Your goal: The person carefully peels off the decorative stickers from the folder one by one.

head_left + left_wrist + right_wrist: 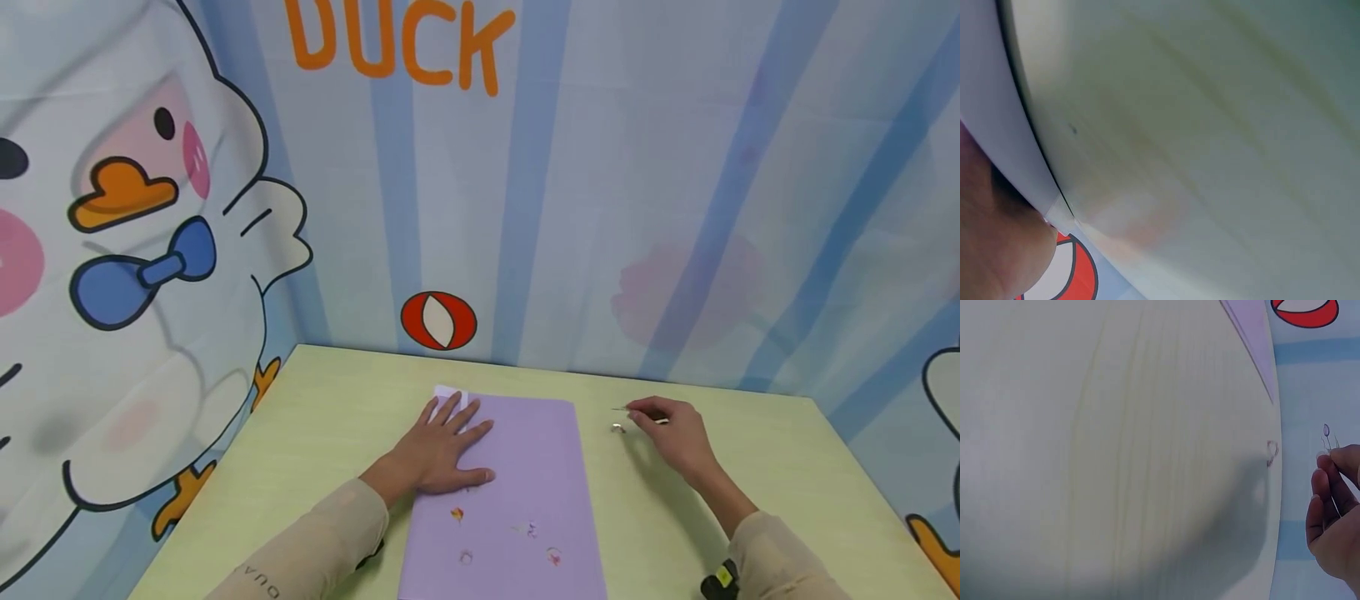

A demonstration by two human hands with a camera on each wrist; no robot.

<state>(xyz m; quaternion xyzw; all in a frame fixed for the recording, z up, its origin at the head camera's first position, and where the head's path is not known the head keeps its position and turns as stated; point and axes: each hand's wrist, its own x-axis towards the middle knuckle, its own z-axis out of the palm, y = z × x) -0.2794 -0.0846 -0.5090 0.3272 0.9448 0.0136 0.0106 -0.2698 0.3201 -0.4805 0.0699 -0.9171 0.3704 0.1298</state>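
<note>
My left hand (pixel 446 450) rests with its fingers spread on a lilac sheet or folder (pixel 525 467). A pale strip (pixel 444 390) shows at its top left corner. Lower on the lilac surface lie several small flower-like pieces, among them an orange one (pixel 457 515) and a pink one (pixel 554 556). Over the table at the right, my right hand (pixel 671 429) pinches a tiny thin piece with a purple bud-shaped outline (pixel 1327 430) between thumb and fingertips. Just below those fingertips a small reddish piece (pixel 1272 454) lies on the table. Only part of the left hand (pixel 997 244) appears in the left wrist view.
The pale yellow table (pixel 337 408) meets a striped blue cloth backdrop (pixel 600 208) printed with ducks and a red ball. A dark device with a yellow mark (pixel 722 579) sits at the right wrist.
</note>
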